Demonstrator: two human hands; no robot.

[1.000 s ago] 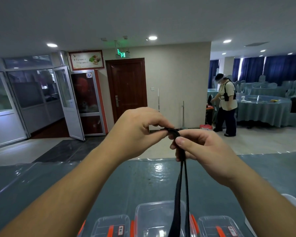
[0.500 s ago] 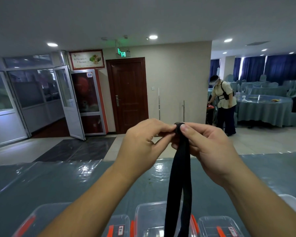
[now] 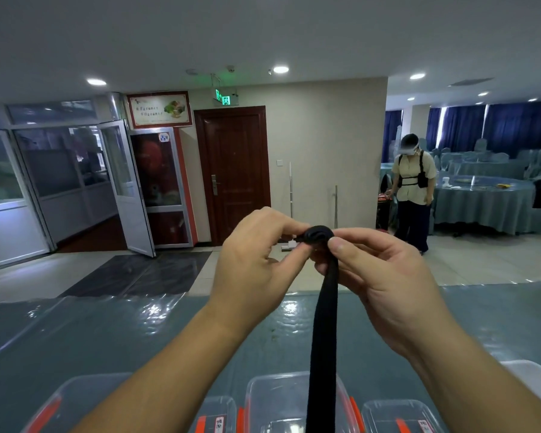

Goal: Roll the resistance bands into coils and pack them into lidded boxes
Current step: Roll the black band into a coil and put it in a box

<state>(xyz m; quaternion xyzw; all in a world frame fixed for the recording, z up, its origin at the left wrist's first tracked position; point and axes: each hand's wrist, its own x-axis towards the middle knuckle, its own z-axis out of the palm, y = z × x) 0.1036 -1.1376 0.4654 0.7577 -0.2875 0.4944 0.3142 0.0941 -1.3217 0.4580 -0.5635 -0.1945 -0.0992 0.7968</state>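
A black resistance band [image 3: 323, 332], flat and matte, with its upper end wound into a small tight coil [image 3: 317, 234] whose spiral face is turned toward the camera. The coil sits between the two hands, raised above a table [image 3: 113, 332] covered in grey-blue cloth under clear film. The left hand [image 3: 253, 270] pinches the coil's left side between thumb and curled fingers; the right hand [image 3: 384, 282] grips its right side, thumb laid over the band just below the coil. The unrolled tail hangs straight down, long axis vertical, in front of the middle of several clear plastic boxes [image 3: 281, 401] with orange latches at the table's near edge.
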